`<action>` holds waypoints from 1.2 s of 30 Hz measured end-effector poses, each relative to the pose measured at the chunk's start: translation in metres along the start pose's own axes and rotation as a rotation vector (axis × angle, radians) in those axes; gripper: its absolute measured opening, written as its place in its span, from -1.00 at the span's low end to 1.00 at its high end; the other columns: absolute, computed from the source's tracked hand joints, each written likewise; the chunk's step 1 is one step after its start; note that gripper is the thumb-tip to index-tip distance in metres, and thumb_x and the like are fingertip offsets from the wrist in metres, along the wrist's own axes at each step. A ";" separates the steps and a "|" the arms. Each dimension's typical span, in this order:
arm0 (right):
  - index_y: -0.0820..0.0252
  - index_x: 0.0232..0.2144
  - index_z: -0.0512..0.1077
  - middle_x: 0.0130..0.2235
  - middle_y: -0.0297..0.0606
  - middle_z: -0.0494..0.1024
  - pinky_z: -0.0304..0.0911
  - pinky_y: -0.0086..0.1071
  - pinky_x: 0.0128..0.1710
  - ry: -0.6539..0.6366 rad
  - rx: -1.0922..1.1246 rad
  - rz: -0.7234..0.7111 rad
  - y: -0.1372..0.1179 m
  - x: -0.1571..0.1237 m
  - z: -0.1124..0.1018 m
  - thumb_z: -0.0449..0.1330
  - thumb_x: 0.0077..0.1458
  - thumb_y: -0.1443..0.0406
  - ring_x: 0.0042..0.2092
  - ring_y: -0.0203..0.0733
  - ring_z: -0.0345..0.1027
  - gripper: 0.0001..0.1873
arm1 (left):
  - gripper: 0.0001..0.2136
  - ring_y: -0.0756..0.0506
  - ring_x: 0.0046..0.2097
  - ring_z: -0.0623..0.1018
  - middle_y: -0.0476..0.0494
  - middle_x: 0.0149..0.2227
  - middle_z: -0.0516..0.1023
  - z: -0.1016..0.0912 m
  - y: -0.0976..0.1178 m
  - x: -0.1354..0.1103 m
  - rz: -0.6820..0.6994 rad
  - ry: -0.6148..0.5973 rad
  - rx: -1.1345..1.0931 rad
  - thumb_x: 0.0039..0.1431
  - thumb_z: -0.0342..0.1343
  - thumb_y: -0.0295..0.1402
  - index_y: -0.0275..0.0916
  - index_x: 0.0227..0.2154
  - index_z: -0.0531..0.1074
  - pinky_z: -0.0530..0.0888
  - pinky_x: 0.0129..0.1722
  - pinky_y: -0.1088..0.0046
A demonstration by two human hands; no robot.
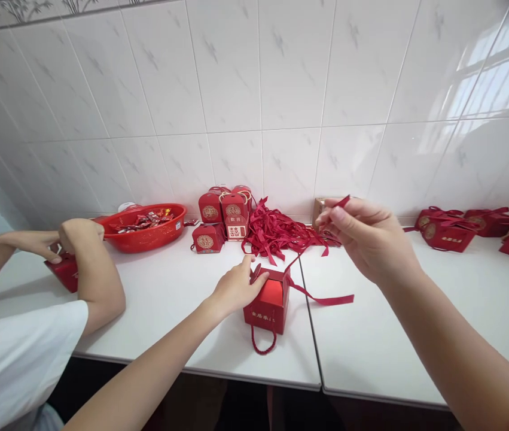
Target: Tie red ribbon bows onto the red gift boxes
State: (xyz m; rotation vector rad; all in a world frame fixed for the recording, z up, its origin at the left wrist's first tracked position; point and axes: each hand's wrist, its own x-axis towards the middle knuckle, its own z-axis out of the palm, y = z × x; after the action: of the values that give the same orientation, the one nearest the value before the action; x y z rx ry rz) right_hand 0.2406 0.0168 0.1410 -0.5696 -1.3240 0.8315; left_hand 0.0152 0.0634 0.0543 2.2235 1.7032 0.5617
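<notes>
"On the worktop (pixel 384 341), which way does the box (pixel 263 312) point?"

"Lettered side towards me, cord loop (pixel 263 352) nearest. My left hand (pixel 235 286), thumb and forefinger spread, covers its top left corner; my right hand (pixel 365 234) pinches a ribbon end (pixel 343 201). A ribbon tail (pixel 328 300) points right."

"Around it?"

"Ribbon pile (pixel 276 230) behind, basin (pixel 149 239) further left."

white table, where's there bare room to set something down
Bare white table shows between the nearest box and the right forearm, and beyond that forearm, in front of the ribboned boxes. Another patch lies between the co-worker's elbow and the left forearm. It is crowded along the wall: red basin, stacked boxes, ribbon pile.
</notes>
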 end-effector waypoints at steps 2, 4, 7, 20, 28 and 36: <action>0.01 -0.38 0.53 -0.42 -0.40 0.55 0.39 -0.29 -0.24 0.052 -0.025 -0.076 -0.005 -0.002 0.000 0.37 -0.12 0.18 -0.34 -0.28 0.45 -0.82 | -0.57 -0.22 -0.28 0.56 -0.21 -0.29 0.56 0.004 -0.001 0.001 0.001 0.028 0.002 0.16 -0.08 -0.03 -0.18 0.00 0.20 0.36 -0.40 0.39; 0.00 -0.32 0.51 -0.44 -0.41 0.53 0.40 -0.31 -0.29 0.054 -0.059 -0.105 -0.007 -0.004 0.000 0.35 -0.10 0.17 -0.38 -0.29 0.44 -0.78 | -0.56 -0.21 -0.27 0.55 -0.20 -0.27 0.55 0.008 -0.003 0.002 0.005 0.050 -0.005 0.14 -0.05 -0.04 -0.17 0.01 0.19 0.36 -0.40 0.39; 0.02 -0.35 0.50 -0.48 -0.43 0.51 0.38 -0.36 -0.38 0.030 -0.037 -0.088 -0.006 -0.006 -0.001 0.34 -0.08 0.18 -0.43 -0.32 0.42 -0.81 | -0.55 -0.19 -0.26 0.55 -0.20 -0.22 0.54 0.011 -0.005 0.002 0.014 0.065 -0.045 0.13 -0.03 -0.06 -0.17 0.02 0.17 0.38 -0.38 0.39; 0.15 -0.56 0.43 -0.52 -0.43 0.48 0.31 -0.44 -0.48 -0.067 -0.015 0.049 0.012 -0.005 0.005 0.42 -0.22 0.25 -0.48 -0.36 0.35 -0.78 | -0.51 -0.20 -0.21 0.52 -0.21 -0.20 0.49 0.016 -0.006 0.001 -0.007 0.074 -0.103 0.09 0.04 -0.13 -0.18 0.06 0.16 0.38 -0.28 0.35; 0.20 -0.46 0.45 -0.50 -0.35 0.52 0.33 -0.44 -0.49 -0.258 0.004 0.272 0.038 0.001 -0.001 0.40 -0.19 0.24 -0.49 -0.34 0.38 -0.76 | -0.62 -0.09 -0.42 0.45 0.04 -0.50 0.35 0.016 -0.008 0.005 -0.052 0.033 -0.370 0.11 -0.03 -0.09 -0.18 -0.07 0.23 0.34 -0.41 0.42; 0.27 -0.40 0.50 -0.46 -0.31 0.51 0.29 -0.41 -0.33 -0.404 -0.005 0.433 0.069 -0.003 0.015 0.27 -0.02 0.12 -0.40 -0.35 0.38 -0.71 | -0.79 -0.06 -0.38 0.46 0.02 -0.43 0.36 0.004 -0.002 -0.002 -0.181 -0.204 -0.915 0.06 -0.04 -0.29 -0.18 -0.21 0.20 0.44 -0.54 0.46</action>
State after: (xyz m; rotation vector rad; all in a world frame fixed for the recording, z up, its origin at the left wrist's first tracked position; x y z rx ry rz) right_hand 0.2122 0.0545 0.0884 -0.7317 -1.5933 1.3510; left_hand 0.0152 0.0623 0.0493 1.4011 1.1682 0.8195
